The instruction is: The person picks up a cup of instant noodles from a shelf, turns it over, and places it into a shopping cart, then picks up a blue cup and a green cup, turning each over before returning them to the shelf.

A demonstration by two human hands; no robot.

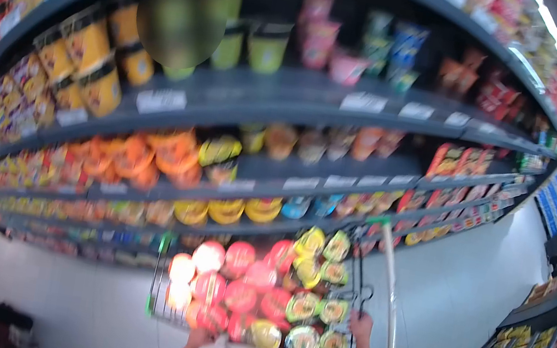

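Cart (167, 238) full of stacked cups (241, 295) sits beside the shelves (288, 114), probably heavy and stiff, its light cups apt to slide or dent, so the handle bar (388, 288) is your best hold. Its long axis runs left to right, handle end to your right. Your right hand (361, 326) curls near the close rim and your left hand (200, 336) is by the near side, but you can't tell how closed either is, or on what

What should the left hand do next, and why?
Maybe lift a red-lidded cup from the cart: the left hand is close by, at the near side, and the upper shelf shows dark gaps between its cups.
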